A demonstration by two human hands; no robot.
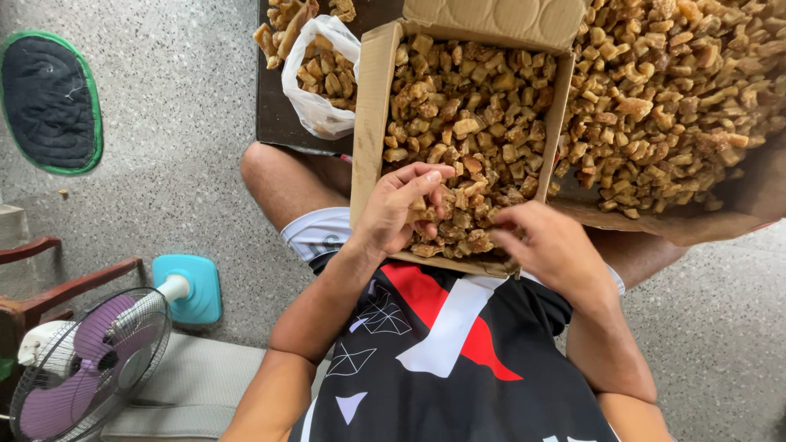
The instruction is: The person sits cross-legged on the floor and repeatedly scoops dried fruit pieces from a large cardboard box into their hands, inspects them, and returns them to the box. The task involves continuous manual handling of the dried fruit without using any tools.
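Note:
A cardboard box [370, 123] full of small golden-brown fried pieces [475, 106] rests on my lap. My left hand [397, 209] is cupped at the box's near left corner, its fingers closed around several pieces. Over the near right corner, my right hand [548, 245] reaches into the pieces with its fingers curled down; what it holds is hidden.
A big heap of the same pieces [671, 90] lies to the right on cardboard. A white plastic bag [315, 78] with more pieces sits on a dark tray [274, 115] at the far left. A purple-bladed fan [82, 368] and a wooden chair [49, 290] stand on the speckled floor.

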